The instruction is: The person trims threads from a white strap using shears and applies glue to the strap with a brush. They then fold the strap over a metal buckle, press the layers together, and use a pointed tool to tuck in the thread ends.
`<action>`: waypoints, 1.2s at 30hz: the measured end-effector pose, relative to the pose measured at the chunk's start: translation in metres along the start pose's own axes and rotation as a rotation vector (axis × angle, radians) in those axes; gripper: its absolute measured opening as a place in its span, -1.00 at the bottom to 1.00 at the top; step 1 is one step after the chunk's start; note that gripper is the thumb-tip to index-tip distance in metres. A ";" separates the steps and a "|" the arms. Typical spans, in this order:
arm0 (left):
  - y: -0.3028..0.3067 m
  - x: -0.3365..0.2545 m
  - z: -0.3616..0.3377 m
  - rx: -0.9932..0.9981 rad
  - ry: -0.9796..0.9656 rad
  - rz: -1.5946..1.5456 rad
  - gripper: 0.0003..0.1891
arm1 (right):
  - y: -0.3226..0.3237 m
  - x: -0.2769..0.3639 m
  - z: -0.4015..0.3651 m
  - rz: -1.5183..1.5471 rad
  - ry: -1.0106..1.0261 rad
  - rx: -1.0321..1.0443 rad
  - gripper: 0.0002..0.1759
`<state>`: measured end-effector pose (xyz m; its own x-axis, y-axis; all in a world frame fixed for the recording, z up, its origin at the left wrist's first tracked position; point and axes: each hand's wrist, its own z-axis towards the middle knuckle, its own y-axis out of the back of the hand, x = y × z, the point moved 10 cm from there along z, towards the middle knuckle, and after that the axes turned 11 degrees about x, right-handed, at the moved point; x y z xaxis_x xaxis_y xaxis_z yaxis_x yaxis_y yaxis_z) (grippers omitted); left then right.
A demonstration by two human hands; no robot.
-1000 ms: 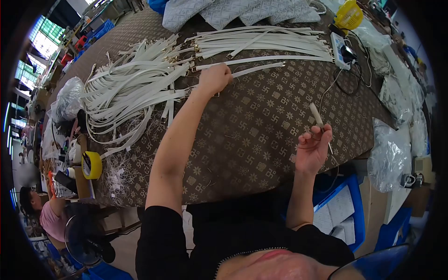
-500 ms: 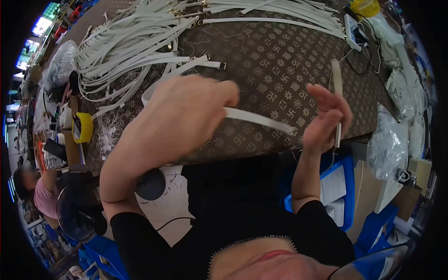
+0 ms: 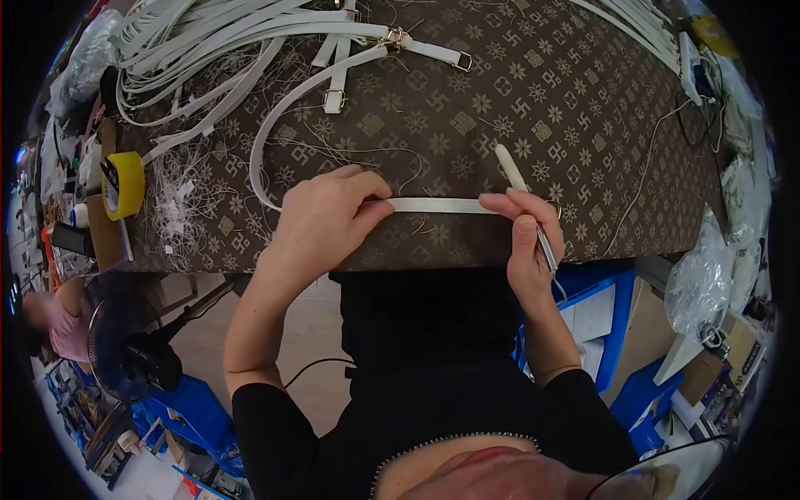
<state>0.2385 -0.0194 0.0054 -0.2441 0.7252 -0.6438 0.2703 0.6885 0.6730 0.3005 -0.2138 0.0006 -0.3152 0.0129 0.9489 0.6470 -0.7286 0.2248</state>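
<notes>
A narrow white strap (image 3: 442, 205) runs level across the near part of the table. My left hand (image 3: 325, 217) pinches it between thumb and fingers. From there the strap loops back up to a metal buckle (image 3: 395, 36). My right hand (image 3: 533, 237) is closed around a slim pen-like tool (image 3: 512, 169) with a cream-white shaft and a thin metal end. The shaft points up and away, the metal end down toward me. The fingertips of the right hand are right at the strap's right end, overlapping it in this view.
A pile of white straps (image 3: 200, 50) lies at the back left, more straps (image 3: 633, 33) at the back right. Loose thread scraps (image 3: 185, 196) and a yellow tape roll (image 3: 124, 185) are at left. A power strip (image 3: 688, 71) stands at right. A person (image 3: 71, 321) sits far left.
My left hand has come down and drawn the strap level near the table edge. My right hand has moved left to the strap's end, the tool now tilted. The view has shifted.
</notes>
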 end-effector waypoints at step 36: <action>-0.027 -0.049 0.013 -0.122 -0.277 0.188 -0.83 | 0.006 -0.021 -0.001 0.186 -0.156 0.020 -0.60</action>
<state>0.2550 -0.0740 0.0145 0.0655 0.8208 -0.5674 0.1689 0.5513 0.8170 0.3098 -0.2189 -0.0181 -0.0791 -0.0131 0.9968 0.6979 -0.7147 0.0460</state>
